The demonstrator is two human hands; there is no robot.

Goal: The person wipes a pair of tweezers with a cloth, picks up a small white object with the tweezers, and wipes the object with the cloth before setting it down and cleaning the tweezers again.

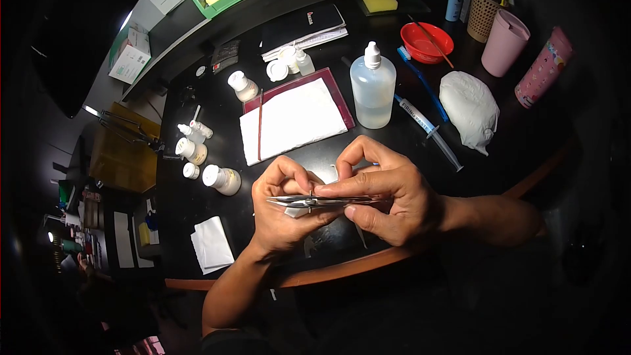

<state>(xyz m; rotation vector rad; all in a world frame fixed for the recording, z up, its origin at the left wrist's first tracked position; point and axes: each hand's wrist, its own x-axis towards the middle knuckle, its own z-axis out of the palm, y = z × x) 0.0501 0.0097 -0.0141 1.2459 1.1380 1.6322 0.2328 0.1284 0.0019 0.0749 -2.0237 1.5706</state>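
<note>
Both hands meet over the front of the black table, around a slim metal tool [312,202] seen nearly edge-on, with a small pivot near its middle. My right hand [394,190] grips its right end, thumb below and fingers above. My left hand [279,200] is closed around the left part, forefinger and thumb near the pivot. A small white piece [297,212] shows under the tool at my left palm. What else lies between the fingertips is hidden.
Beyond the hands lies a white tissue pad [296,121] bearing a brush [260,125]. A liquid bottle [373,89], firing paste syringe [427,130], blue toothbrush [424,85], white lump [468,108] and red bowl [427,43] stand right. Several small jars [222,179] and folded tissue [211,244] sit left.
</note>
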